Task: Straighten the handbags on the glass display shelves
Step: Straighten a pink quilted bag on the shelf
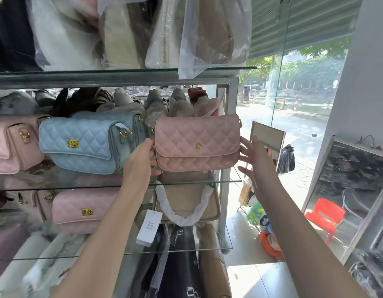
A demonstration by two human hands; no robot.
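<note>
Left hand (pixel 141 157) holding the left end of pink quilted handbag (pixel 197 143), thumb in front, fingers curled behind. Right hand (pixel 255 155) with straight, spread fingers, fingertips touching the bag's right end. Handbag upright at the right end of middle glass shelf (pixel 233 180), just right of blue quilted handbag (pixel 83 145).

1 wide-angle view from the person's head, facing forward and slightly down at the glass display shelves (pixel 234 176), very near, pink handbag (pixel 197 143) mid-frame, left hand (pixel 143 155) and right hand (pixel 256 155) reaching in from below, street-side glass front (pixel 304 93) at right
</note>
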